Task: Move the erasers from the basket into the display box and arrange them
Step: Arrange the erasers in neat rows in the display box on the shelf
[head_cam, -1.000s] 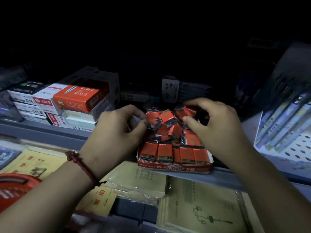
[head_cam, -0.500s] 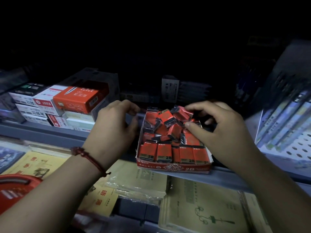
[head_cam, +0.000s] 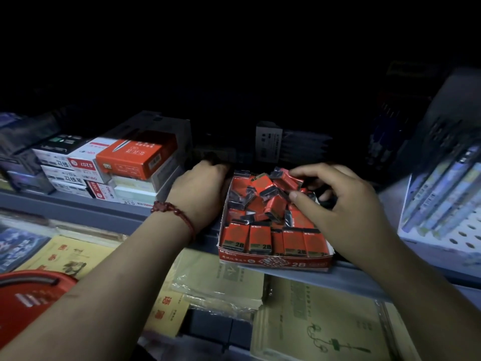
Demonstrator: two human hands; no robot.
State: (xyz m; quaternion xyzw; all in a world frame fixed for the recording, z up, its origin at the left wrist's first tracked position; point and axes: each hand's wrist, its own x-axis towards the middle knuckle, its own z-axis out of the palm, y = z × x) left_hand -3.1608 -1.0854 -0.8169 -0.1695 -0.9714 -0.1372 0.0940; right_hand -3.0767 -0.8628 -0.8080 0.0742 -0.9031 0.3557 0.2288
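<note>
head view: the display box sits at the near edge of a grey shelf and holds the erasers. a near row of five stands upright, and behind it a loose heap lies tilted every way. the left hand rests against the box's far left corner, its fingers curled away into the dark, so i cannot tell if they grasp anything. the right hand arches over the heap, index fingertip on the topmost eraser and thumb tip just beside another; whether it grasps one i cannot tell. a red bracelet circles the left wrist. part of the red basket shows near left, well apart from the box.
</note>
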